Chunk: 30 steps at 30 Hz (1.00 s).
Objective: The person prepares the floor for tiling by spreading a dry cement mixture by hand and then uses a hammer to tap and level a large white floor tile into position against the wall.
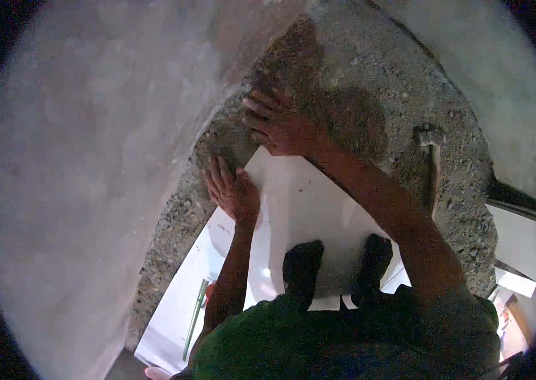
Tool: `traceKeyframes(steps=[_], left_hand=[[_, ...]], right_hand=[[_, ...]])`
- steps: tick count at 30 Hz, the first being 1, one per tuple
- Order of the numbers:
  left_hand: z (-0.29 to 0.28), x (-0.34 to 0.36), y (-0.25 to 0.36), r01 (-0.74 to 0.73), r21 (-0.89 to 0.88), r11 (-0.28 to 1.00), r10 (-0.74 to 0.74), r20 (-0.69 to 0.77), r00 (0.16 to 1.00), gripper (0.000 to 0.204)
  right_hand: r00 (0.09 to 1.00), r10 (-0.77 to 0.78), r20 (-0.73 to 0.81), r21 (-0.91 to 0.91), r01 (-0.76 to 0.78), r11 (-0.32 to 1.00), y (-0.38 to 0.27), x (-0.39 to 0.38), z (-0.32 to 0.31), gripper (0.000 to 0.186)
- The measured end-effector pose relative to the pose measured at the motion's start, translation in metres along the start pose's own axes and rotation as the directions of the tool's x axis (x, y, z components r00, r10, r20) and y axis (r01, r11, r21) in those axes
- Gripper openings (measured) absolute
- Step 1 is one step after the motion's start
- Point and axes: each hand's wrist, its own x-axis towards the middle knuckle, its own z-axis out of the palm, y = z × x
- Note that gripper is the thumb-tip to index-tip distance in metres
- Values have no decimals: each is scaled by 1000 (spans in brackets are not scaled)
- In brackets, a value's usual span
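My left hand [235, 193] lies with its fingers stretched out at the left edge of a glossy white tile [293, 190], the fingertips reaching onto grey, gritty mortar [182, 209]. Farther ahead, my right hand [284, 126] rests flat by the tile's far corner, fingers spread over the mortar toward the wall. Neither hand holds anything. Some dark specks mark the tile's surface. To the right of my right forearm, a hammer [433, 158] with a pale handle lies on the rough mortar.
A pale wall [97, 139] rises along the left. My dark shoes [303, 266] stand on the white tiles. A thin green strip [194, 323] lies at lower left, beside a small red thing [210, 291]. Another pale surface [509, 95] borders the mortar at right.
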Motion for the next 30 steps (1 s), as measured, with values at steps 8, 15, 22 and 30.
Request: traceKeyframes(steps=[8, 15, 22, 30], left_hand=[[10, 35, 48, -25, 13, 1000, 21, 212, 977, 52], [30, 32, 27, -200, 176, 964, 139, 312, 940, 53], [23, 35, 38, -113, 105, 988, 86, 233, 969, 54], [24, 28, 34, -90, 91, 992, 65, 247, 967, 53]], right_hand=[[997, 74, -34, -164, -78, 983, 65, 28, 2, 46], [887, 62, 457, 6, -73, 997, 115, 38, 26, 51], [964, -141, 226, -15, 148, 989, 118, 33, 13, 60], [933, 351, 82, -519, -260, 814, 228, 45, -18, 61]])
